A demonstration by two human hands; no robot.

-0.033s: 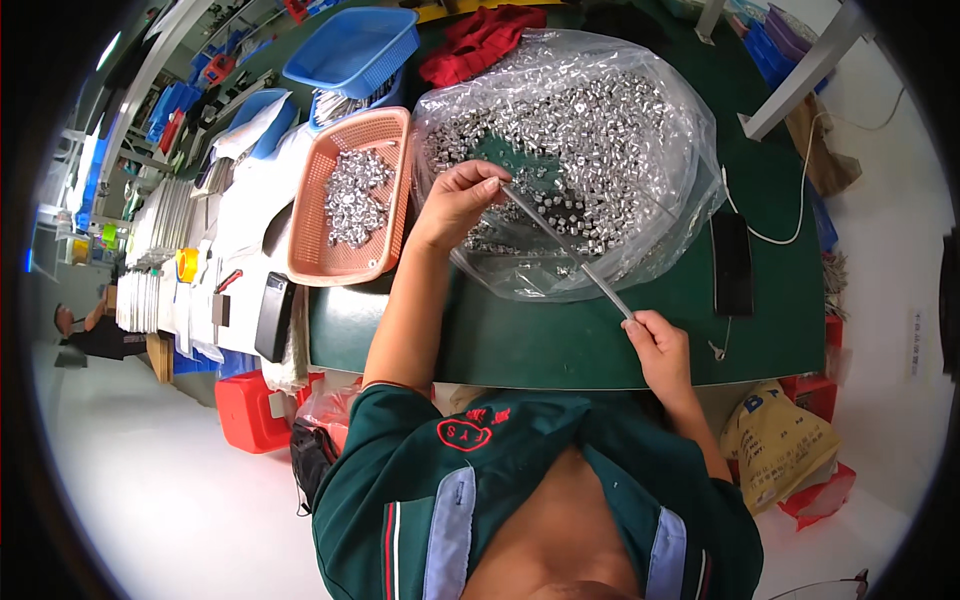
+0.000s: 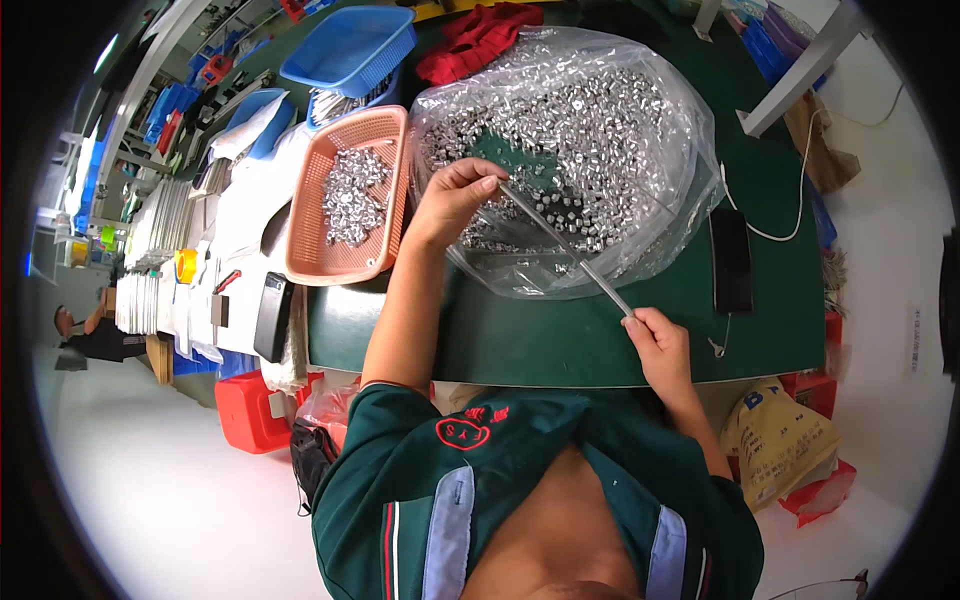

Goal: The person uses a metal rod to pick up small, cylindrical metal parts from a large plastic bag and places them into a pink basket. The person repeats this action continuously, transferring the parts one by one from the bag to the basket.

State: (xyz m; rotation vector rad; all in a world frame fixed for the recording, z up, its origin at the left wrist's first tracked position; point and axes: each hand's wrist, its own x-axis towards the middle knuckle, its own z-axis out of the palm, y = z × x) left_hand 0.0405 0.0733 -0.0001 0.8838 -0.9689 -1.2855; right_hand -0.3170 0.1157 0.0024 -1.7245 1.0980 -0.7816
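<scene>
A thin, straight silver metal rod (image 2: 592,272) slants between my hands over a clear plastic bag (image 2: 520,283) spread on the green table. My left hand (image 2: 455,203) pinches its upper end between thumb and fingers, above the bag's left part. Beyond the table's front edge side of the bag, my right hand (image 2: 660,348) closes round the lower end. Inside the bag lie a great many small shiny metal pieces (image 2: 610,130), with a patch of green showing among them. Whether any small piece sits on the rod's left end is hidden by my fingers.
Left of the bag stands a pink plastic basket (image 2: 300,225) holding similar metal pieces. Behind it are stacked blue baskets (image 2: 345,65) and a red cloth (image 2: 470,45). A black phone (image 2: 732,262) lies at right near a white cable (image 2: 785,240); another dark phone (image 2: 273,317) lies left.
</scene>
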